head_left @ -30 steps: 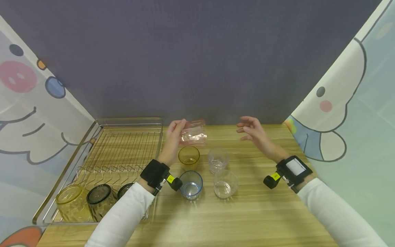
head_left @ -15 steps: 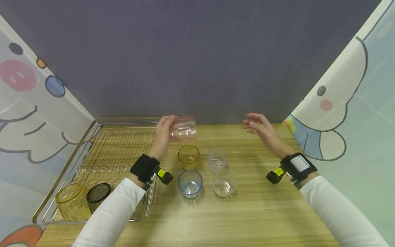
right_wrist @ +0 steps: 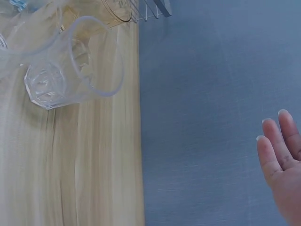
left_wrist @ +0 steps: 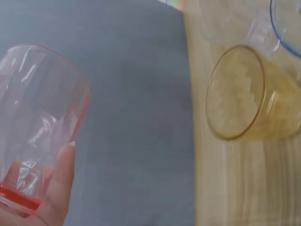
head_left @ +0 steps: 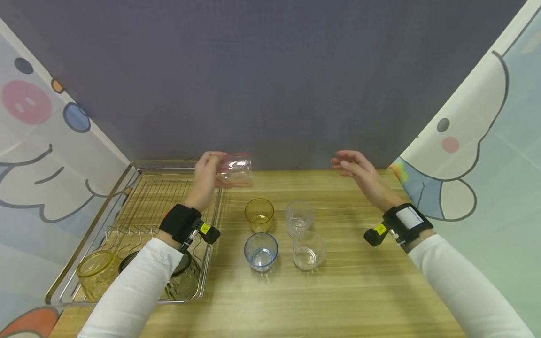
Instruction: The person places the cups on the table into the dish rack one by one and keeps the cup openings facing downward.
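My left hand (head_left: pixel 207 176) holds a pink clear cup (head_left: pixel 235 170) on its side in the air, over the right rim of the wire dish rack (head_left: pixel 139 188). In the left wrist view the pink cup (left_wrist: pixel 35 122) fills the left side, with a fingertip on its wall. My right hand (head_left: pixel 355 171) hovers open above the back right of the table, holding nothing; in the right wrist view only the fingertips (right_wrist: pixel 282 150) show. On the wooden table (head_left: pixel 338 291) stand an amber cup (head_left: pixel 258 214), a blue cup (head_left: pixel 260 251) and two clear cups (head_left: pixel 298 217) (head_left: pixel 309 250).
At the rack's front stand a yellow cup (head_left: pixel 95 274) and dark cups (head_left: pixel 179 277), partly hidden by my left sleeve. A grey wall runs behind the table, and cartoon-printed curtains hang at both sides.
My left hand has carried the pink cup leftward and a little up, from above the amber cup to over the rack's rim. My right hand has lifted slightly and drifted right.
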Demonstrator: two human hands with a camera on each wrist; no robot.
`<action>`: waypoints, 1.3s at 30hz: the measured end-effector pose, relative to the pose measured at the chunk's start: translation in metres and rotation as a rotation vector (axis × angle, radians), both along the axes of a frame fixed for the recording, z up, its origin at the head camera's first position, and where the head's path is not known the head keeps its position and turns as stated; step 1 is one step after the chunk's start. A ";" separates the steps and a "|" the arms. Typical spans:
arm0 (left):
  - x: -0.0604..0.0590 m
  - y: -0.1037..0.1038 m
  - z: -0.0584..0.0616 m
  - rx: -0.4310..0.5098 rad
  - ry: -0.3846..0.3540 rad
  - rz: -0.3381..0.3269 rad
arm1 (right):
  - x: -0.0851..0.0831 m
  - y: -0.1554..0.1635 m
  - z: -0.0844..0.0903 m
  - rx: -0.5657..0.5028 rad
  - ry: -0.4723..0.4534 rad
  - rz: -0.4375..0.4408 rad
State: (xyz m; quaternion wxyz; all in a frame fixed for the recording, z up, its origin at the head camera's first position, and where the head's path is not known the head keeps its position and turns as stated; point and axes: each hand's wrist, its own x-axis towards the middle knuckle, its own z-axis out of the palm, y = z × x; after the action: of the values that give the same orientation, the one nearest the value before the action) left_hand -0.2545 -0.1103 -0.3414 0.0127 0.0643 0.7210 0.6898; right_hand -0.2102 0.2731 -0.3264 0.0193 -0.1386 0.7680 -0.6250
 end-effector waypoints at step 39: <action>-0.025 -0.045 0.020 -0.812 0.142 0.192 | -0.051 -0.082 0.003 0.189 -0.051 0.067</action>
State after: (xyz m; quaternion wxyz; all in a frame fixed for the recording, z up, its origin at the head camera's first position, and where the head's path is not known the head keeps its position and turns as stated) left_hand -0.2799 -0.1558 -0.3217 -0.0767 0.0340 0.9360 0.3417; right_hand -0.2614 0.1910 -0.3238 0.0725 -0.1458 0.8176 -0.5522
